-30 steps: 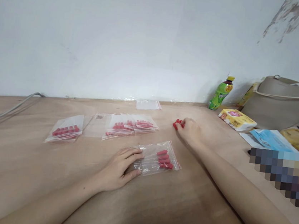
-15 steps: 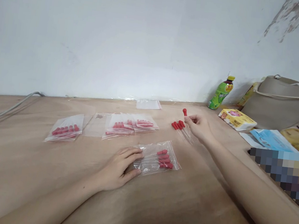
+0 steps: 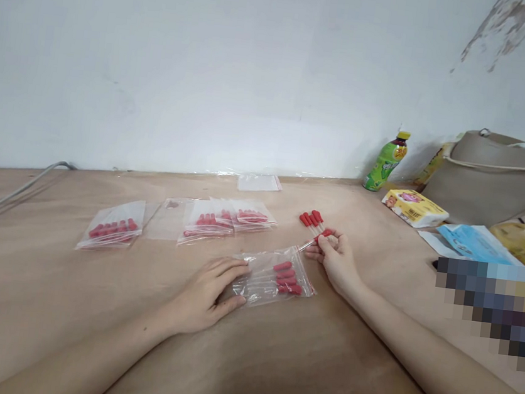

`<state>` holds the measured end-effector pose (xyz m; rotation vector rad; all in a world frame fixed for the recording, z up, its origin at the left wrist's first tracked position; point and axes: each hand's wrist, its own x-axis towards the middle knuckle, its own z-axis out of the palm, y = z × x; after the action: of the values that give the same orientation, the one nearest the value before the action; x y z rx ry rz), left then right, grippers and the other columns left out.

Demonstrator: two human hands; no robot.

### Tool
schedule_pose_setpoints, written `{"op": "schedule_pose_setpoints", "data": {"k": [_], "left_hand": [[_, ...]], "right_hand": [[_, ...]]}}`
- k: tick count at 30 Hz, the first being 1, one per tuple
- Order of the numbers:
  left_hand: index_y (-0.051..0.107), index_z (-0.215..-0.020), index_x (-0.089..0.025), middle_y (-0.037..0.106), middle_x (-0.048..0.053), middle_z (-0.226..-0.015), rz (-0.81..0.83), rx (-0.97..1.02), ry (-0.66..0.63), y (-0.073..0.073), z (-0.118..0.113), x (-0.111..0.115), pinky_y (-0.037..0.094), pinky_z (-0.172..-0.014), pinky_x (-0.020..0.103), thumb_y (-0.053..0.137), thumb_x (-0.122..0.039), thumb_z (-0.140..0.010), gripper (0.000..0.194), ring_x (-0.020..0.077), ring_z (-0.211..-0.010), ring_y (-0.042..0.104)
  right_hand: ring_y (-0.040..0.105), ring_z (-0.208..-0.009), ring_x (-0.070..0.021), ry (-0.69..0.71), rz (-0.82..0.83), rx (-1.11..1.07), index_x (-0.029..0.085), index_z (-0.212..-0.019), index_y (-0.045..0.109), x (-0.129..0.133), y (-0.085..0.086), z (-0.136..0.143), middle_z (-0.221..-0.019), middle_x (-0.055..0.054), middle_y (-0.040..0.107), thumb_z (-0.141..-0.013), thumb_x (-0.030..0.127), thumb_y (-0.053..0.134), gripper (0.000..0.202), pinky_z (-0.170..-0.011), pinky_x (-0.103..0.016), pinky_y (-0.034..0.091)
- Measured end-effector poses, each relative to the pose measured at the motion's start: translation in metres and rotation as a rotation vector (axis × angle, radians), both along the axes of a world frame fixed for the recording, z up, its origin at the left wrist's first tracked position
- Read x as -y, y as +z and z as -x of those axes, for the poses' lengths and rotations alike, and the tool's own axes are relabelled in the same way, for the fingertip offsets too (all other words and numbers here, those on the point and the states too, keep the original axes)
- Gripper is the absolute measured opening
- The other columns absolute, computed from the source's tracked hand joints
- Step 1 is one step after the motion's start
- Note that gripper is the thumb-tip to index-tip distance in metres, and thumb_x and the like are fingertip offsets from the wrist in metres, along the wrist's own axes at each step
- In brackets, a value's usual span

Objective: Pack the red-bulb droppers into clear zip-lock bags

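A clear zip bag with several red-bulbed droppers inside lies flat on the table, its zip edge toward the right. My left hand rests at its left end, thumb and fingers apart and touching the plastic. Between the fingers of my right hand is a single dropper, red bulb at the right. Its thin clear tube points left and down at the bag's upper right corner; whether the tip is inside I cannot tell. Just beyond lie several loose droppers.
Filled bags lie at the left, with more bags at middle left. A flat bag lies near the wall. At the right are a green bottle, a yellow tissue pack, a blue packet and a grey handbag.
My right hand has come down and toward me from the loose droppers to the bag's right end, tilting the dropper from bulb-up to lying leftward. My left hand stays put.
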<state>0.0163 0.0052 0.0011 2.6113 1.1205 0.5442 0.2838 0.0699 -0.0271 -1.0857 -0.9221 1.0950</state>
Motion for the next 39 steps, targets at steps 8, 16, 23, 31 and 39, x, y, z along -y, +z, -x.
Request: {"op": "schedule_pose_setpoints", "data": {"k": [8, 16, 23, 31, 39], "left_hand": [[0.039, -0.128, -0.022, 0.046, 0.009, -0.130, 0.000, 0.011, 0.004, -0.002, 0.001, -0.001, 0.036, -0.100, 0.043, 0.050, -0.031, -0.087, 0.044, 0.0238, -0.120, 0.042], [0.040, -0.128, -0.022, 0.049, 0.009, -0.128, -0.012, 0.039, -0.013, -0.003, 0.000, -0.002, 0.037, -0.098, 0.043, 0.050, -0.032, -0.087, 0.044, 0.0245, -0.117, 0.045], [0.040, -0.127, -0.022, 0.049, 0.008, -0.127, -0.011, 0.024, -0.004, -0.002, 0.000, -0.002, 0.038, -0.098, 0.042, 0.049, -0.033, -0.087, 0.043, 0.0238, -0.117, 0.045], [0.042, -0.126, -0.022, 0.050, 0.009, -0.126, -0.020, 0.039, -0.006, -0.002, 0.000, -0.002, 0.037, -0.098, 0.043, 0.050, -0.032, -0.087, 0.041, 0.0242, -0.116, 0.046], [0.044, -0.125, -0.022, 0.048, 0.007, -0.129, -0.008, 0.012, -0.031, -0.003, 0.001, -0.003, 0.034, -0.102, 0.040, 0.050, -0.032, -0.087, 0.039, 0.0219, -0.121, 0.041]], "right_hand": [[0.054, -0.052, -0.0061, 0.437, 0.147, 0.206, 0.016, -0.079, 0.054, 0.005, 0.010, -0.015, -0.067, 0.002, 0.060, -0.059, 0.036, 0.073, 0.034, -0.050, -0.019, 0.045], [0.046, -0.041, -0.0044, 0.569, 0.167, 0.363, 0.016, -0.086, 0.061, 0.006, 0.016, -0.009, -0.058, 0.004, 0.061, -0.057, 0.041, 0.073, 0.041, -0.038, -0.016, 0.032], [0.045, -0.038, -0.0070, 0.460, 0.124, 0.363, 0.016, -0.077, 0.067, 0.003, 0.006, 0.006, -0.056, 0.001, 0.062, -0.059, 0.042, 0.070, 0.031, -0.037, -0.021, 0.037], [0.061, -0.075, -0.0160, 0.492, -0.254, 0.674, 0.020, -0.074, 0.067, 0.001, 0.000, 0.000, -0.079, -0.003, 0.065, -0.074, 0.029, 0.055, 0.015, -0.071, -0.029, 0.048], [0.037, -0.031, -0.0034, 0.414, 0.187, 0.453, 0.018, -0.093, 0.055, 0.004, 0.011, -0.002, -0.067, 0.003, 0.061, -0.072, 0.049, 0.057, 0.037, -0.028, -0.017, 0.023]]}}
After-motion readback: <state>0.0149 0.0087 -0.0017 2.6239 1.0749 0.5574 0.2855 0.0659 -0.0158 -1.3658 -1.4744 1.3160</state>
